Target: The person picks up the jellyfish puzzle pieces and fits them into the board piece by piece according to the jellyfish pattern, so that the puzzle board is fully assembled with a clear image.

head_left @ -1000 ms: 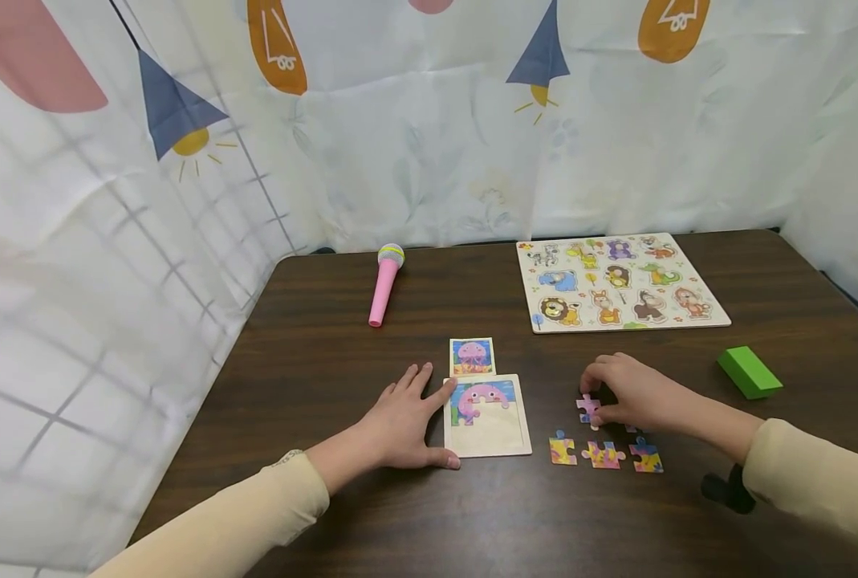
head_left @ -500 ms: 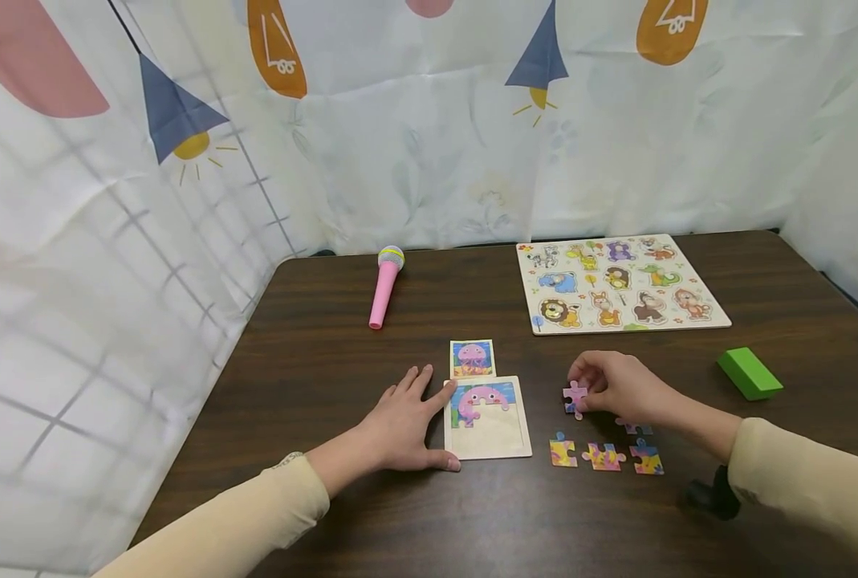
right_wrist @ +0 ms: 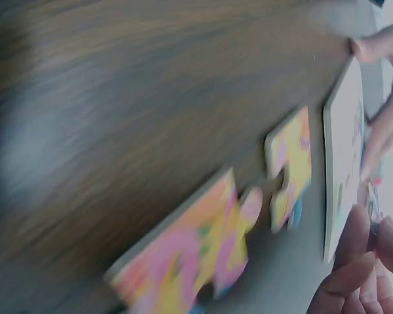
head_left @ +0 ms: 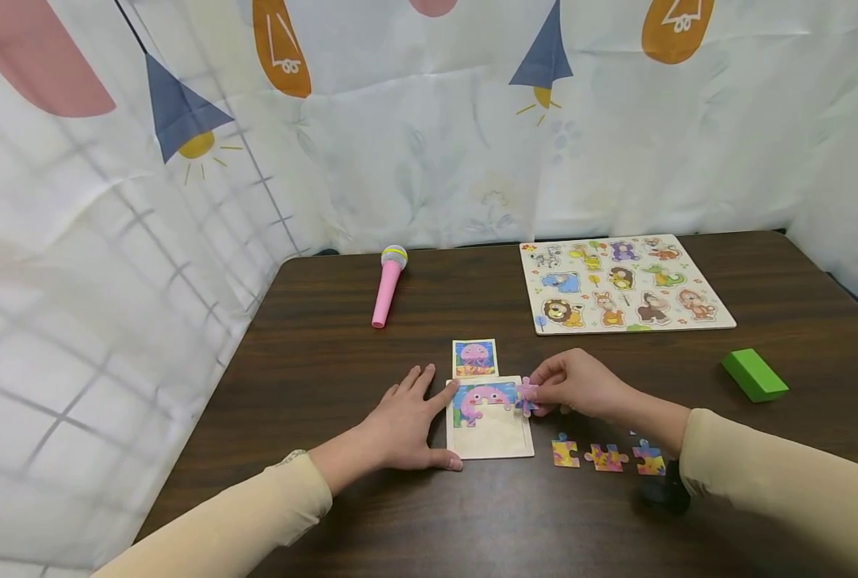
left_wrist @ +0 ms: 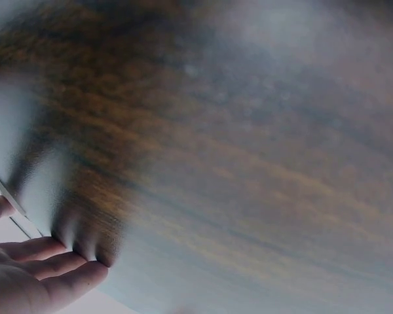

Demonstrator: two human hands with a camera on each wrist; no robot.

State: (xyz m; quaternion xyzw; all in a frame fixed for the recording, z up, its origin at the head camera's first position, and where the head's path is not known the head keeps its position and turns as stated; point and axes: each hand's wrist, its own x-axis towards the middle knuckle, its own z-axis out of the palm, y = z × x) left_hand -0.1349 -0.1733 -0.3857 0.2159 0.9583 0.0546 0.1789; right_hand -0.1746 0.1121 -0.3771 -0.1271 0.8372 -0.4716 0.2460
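Observation:
My right hand (head_left: 576, 387) pinches a pink and blue jigsaw piece (head_left: 526, 396) at the right rim of a square puzzle tray (head_left: 489, 441). In the right wrist view, thumb and fingers close on that piece beside the tray. Several joined pieces fill the tray's top and left, making part of a pink jellyfish (head_left: 485, 396). My left hand (head_left: 403, 425) rests with fingers spread at the tray's left edge. Its index finger touches the upper left corner, its thumb the lower left. A small jellyfish picture card (head_left: 474, 358) lies against the tray's far edge.
Loose jigsaw pieces lie right of the tray: a yellow one (head_left: 564, 451), a pink and yellow one (head_left: 606, 457) and a blue and yellow one (head_left: 648, 457). Beyond are a pink toy microphone (head_left: 387, 291), an animal puzzle board (head_left: 625, 285) and a green block (head_left: 754, 375).
My right hand has lifted the pink and blue jigsaw piece from among the loose ones and carried it left to the tray's right rim. My left hand has stayed in place.

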